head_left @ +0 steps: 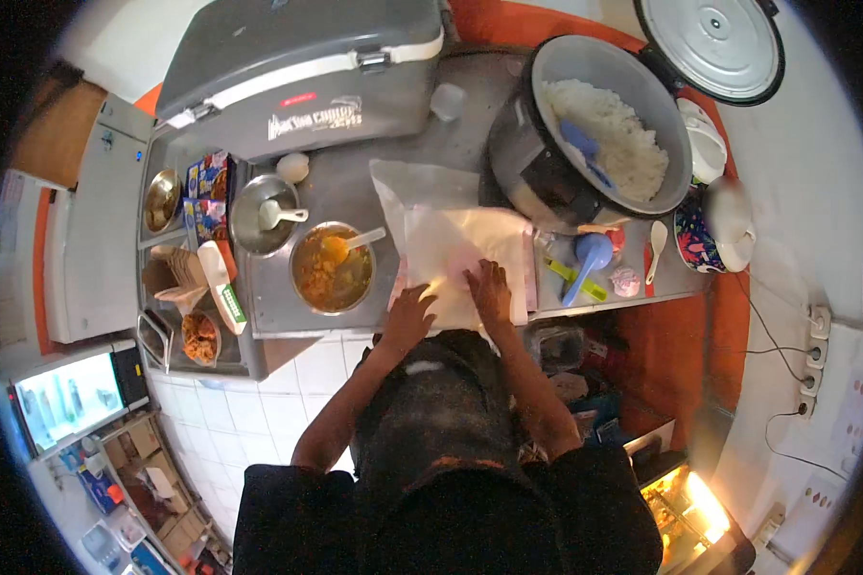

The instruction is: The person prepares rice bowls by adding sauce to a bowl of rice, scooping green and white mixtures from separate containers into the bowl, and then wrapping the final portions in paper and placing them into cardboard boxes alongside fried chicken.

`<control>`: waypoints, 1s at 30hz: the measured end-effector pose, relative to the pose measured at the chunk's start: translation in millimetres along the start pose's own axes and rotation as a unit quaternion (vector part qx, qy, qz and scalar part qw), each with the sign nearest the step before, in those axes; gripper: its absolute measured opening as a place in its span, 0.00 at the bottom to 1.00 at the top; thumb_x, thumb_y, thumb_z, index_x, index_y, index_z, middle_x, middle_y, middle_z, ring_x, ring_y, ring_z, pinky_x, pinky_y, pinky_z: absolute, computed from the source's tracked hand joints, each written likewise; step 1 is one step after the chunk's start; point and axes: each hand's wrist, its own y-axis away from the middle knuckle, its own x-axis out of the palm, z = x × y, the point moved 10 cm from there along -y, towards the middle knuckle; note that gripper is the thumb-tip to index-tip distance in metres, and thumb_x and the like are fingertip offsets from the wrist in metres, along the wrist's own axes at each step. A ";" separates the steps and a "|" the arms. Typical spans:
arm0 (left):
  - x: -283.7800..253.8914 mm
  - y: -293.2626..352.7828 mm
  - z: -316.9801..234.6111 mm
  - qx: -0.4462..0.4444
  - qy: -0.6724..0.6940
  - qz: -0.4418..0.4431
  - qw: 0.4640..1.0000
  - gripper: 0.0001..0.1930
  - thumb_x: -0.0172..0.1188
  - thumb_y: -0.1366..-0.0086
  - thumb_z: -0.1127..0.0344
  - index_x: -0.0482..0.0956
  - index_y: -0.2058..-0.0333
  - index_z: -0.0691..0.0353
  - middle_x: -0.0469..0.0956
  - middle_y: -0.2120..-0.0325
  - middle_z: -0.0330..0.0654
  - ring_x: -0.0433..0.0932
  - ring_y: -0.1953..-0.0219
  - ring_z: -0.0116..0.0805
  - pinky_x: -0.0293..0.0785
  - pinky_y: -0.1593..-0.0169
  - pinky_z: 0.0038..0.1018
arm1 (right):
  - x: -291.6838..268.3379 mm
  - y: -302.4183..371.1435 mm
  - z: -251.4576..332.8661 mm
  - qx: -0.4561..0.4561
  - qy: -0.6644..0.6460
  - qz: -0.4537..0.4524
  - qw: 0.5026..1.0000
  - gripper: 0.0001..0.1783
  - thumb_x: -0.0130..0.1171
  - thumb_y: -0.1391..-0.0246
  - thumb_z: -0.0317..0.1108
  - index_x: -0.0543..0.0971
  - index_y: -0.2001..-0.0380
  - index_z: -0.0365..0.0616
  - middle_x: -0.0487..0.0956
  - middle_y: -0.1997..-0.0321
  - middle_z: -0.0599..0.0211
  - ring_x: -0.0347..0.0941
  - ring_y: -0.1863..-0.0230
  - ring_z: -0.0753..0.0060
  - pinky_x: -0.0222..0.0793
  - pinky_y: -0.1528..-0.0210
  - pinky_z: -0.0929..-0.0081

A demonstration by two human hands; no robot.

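Both my hands rest at the near edge of a stack of pale wrapping paper (441, 235) on the metal counter. My left hand (410, 314) lies at the lower left corner, fingers apart. My right hand (490, 292) touches the sheets further right, its fingers spread too. Pinkish edges show along the stack's sides, and a loose white sheet sticks out beyond the far left corner. Left of the paper stands a metal bowl (304, 288) of orange-yellow food in sauce, with a spoon (352, 241) in it. Behind it is a metal bowl (241, 226) holding a white ladle (283, 214).
A big open rice cooker (516, 158) full of rice stands back right; its lid (714, 43) is raised. Right of the paper lie a blue rice paddle (590, 261), a green-handled utensil (585, 284) and a white spoon (656, 251). A grey cooler box (307, 86) fills the back left.
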 end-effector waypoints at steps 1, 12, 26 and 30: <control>2.5 2.3 -16.6 0.101 -0.157 -0.032 0.982 0.22 0.66 0.49 0.61 0.77 0.53 0.57 0.69 0.44 0.44 0.69 0.47 0.45 0.68 0.46 0.41 | -2.9 1.0 13.3 -0.062 0.033 -0.012 0.997 0.20 0.61 0.46 0.42 0.70 0.56 0.43 0.74 0.58 0.57 0.71 0.57 0.48 0.73 0.59 0.56; 30.8 8.8 21.7 0.102 -0.206 -0.058 0.972 0.28 0.65 0.53 0.53 0.76 0.51 0.55 0.66 0.41 0.41 0.64 0.44 0.42 0.62 0.46 0.49 | 4.5 5.9 -9.8 0.082 0.002 0.058 0.995 0.20 0.59 0.46 0.47 0.72 0.58 0.44 0.74 0.57 0.57 0.70 0.53 0.48 0.69 0.54 0.53; 47.4 21.2 6.4 0.151 0.087 0.012 0.985 0.22 0.56 0.38 0.57 0.69 0.49 0.63 0.72 0.53 0.46 0.69 0.49 0.43 0.66 0.45 0.35 | 144.3 -51.7 244.9 -0.175 -0.125 0.239 0.947 0.32 0.66 0.57 0.39 0.71 0.47 0.40 0.73 0.48 0.48 0.70 0.47 0.45 0.66 0.45 0.55; 49.2 33.7 32.3 0.119 0.108 0.010 0.987 0.16 0.57 0.39 0.62 0.71 0.54 0.60 0.75 0.59 0.42 0.71 0.51 0.38 0.66 0.47 0.35 | 84.8 -36.2 242.2 -0.166 -0.264 0.142 0.940 0.29 0.66 0.54 0.37 0.72 0.47 0.40 0.73 0.50 0.48 0.70 0.47 0.48 0.66 0.43 0.57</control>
